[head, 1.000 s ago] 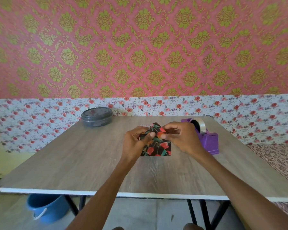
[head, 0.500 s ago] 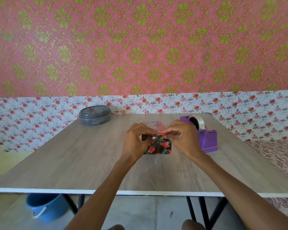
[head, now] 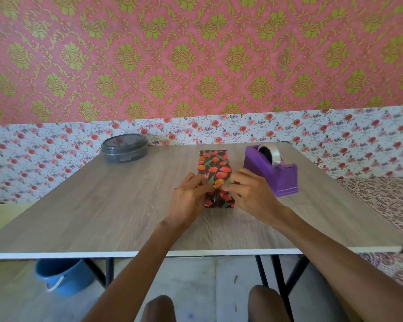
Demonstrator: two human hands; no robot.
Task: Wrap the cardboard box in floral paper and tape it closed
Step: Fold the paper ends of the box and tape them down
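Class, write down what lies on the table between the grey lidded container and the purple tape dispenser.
Head view: the floral-wrapped box lies between the grey container and the tape dispenser, with bare table on either side of it.

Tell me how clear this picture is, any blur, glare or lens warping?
Head view: soft, even daylight with no hard shadows; the wrapped box and tape dispenser are fairly sharp; the floral wallpaper smears toward the right edge; the wide lens stretches the corners; the grey tub carries a faint reflection on its lid.
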